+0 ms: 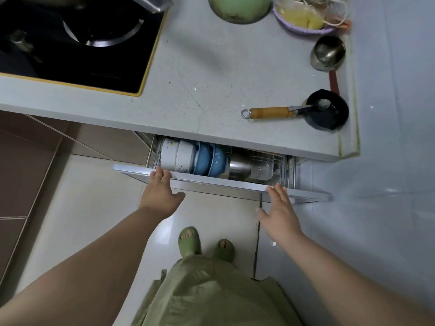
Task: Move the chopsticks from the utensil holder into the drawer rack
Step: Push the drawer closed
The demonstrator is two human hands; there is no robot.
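Note:
The drawer rack (286, 169) under the counter stands partly pulled out, its steel front panel (223, 184) facing me. Inside I see white bowls (175, 155), blue bowls (208, 160) and steel containers (240, 167) standing on edge. My left hand (162, 195) rests with its fingertips on the panel's top edge near the left end. My right hand (279, 211) lies flat with spread fingers against the panel near the right end. Neither hand holds anything. No chopsticks and no utensil holder are in view.
On the grey countertop (211, 78) lie a small black pan with a wooden handle (327, 111), a steel cup (328, 52), a green bowl (240, 5) and a purple basket (303, 17). A black stove (75, 41) sits at left. My feet in green slippers (189, 240) stand below the drawer.

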